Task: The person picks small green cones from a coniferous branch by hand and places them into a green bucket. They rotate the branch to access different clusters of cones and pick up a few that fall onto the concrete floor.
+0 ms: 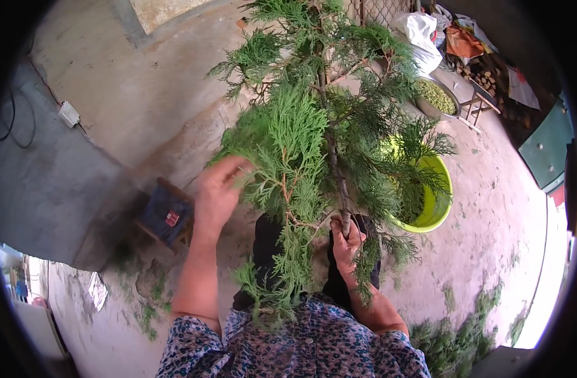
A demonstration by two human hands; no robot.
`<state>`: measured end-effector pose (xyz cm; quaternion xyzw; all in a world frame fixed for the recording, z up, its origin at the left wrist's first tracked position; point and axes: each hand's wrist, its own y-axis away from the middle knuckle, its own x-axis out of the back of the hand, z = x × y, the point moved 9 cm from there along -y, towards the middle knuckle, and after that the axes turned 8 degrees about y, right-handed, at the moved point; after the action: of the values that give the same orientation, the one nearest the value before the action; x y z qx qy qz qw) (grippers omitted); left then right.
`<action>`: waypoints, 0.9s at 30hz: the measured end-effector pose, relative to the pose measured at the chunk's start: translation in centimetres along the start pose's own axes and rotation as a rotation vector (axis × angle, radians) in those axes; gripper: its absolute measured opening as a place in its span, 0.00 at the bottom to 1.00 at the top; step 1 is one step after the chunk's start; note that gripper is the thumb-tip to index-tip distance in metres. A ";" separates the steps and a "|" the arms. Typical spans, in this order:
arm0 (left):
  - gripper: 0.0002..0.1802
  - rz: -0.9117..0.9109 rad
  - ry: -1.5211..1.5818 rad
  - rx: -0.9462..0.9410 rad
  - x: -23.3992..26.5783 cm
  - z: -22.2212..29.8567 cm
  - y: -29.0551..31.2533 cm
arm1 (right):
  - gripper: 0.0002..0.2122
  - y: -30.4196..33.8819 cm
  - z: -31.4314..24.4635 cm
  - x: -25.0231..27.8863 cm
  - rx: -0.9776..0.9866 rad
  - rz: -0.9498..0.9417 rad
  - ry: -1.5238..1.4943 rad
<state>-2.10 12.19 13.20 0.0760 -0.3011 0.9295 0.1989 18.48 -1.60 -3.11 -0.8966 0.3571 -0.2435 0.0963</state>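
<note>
A large leafy evergreen branch (332, 148) with flat, scaly green sprays stands before me, its tip pointing away. My right hand (346, 247) is closed around the bare brown lower end of its stem. At the branch's left side, my left hand (220, 183) is bent toward the outer sprays; its fingers are smeared by motion and partly lost against the leaves, so their grip is unclear. A thin reddish side twig (287, 189) bends down in front of my legs. Behind the branch on the right stands a yellow-green bucket (441, 205) with green sprigs inside.
A metal bowl of small pale-green pieces (436, 97) rests beyond the bucket, beside a small folding stool (474, 107). Left of me is a low dark-seated stool (165, 214) with a small red packet. Cut greenery (455, 340) lies on the floor at lower right.
</note>
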 end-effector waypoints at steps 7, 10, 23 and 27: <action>0.11 0.134 0.275 0.084 -0.7 1.8 -6.8 | 0.08 0.6 -0.4 -0.6 -0.037 0.052 -0.110; 0.13 0.216 0.435 0.187 -1.5 -0.4 -8.3 | 0.07 0.7 -1.2 -0.2 0.023 0.001 0.018; 0.13 0.278 0.465 0.296 -1.4 -2.0 -9.4 | 0.05 1.2 -0.8 -0.8 0.121 0.032 -0.023; 0.12 0.283 0.421 0.350 -1.6 -3.0 -9.5 | 0.05 1.3 -0.7 -0.6 0.201 0.159 -0.044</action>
<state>3.28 20.49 15.42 -0.1277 -0.0963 0.9810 0.1095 16.92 -2.16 -3.16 -0.8565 0.3986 -0.2500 0.2122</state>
